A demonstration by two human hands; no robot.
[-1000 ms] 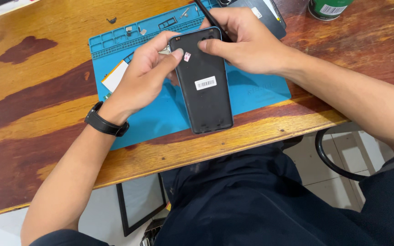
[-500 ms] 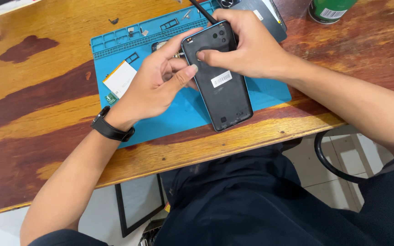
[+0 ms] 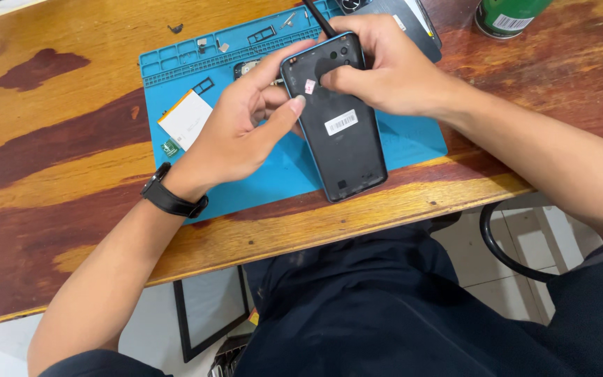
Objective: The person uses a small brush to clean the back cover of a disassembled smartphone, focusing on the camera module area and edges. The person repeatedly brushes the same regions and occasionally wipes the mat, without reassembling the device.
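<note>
We are working at a wooden desk [image 3: 57,188] with worn, patchy dark-red varnish, its front edge running just above our lap; below it pale floor tiles are showing, plus a black-framed panel [image 3: 207,314] leaning under the desk and a curved black tube [image 3: 507,251] to the right. A blue repair mat [image 3: 266,174] is covering the middle of the desk, its far strip of small trays holding a few tiny loose parts. On the mat's left part a white rectangular piece with an orange edge [image 3: 184,119] is lying apart from everything else, next to a small green chip. Far right, the base of a green can [image 3: 507,15] is standing on bare wood; a grey flat device [image 3: 403,21] is lying near the mat's top corner. The dark phone body [image 3: 340,129] is resting tilted on the mat, back side up with the camera holes away from us, lower end near the desk edge. Our left hand [image 3: 235,136] is bracing its left edge, thumb on the back. Our right hand [image 3: 392,70] is clenching the upper end, grip closed around the phone, a thin black tool [image 3: 315,15] sticking out above the fingers. Judging by the loose parts, we are mid-job: the phone is open or being closed, which one we cannot tell.
</note>
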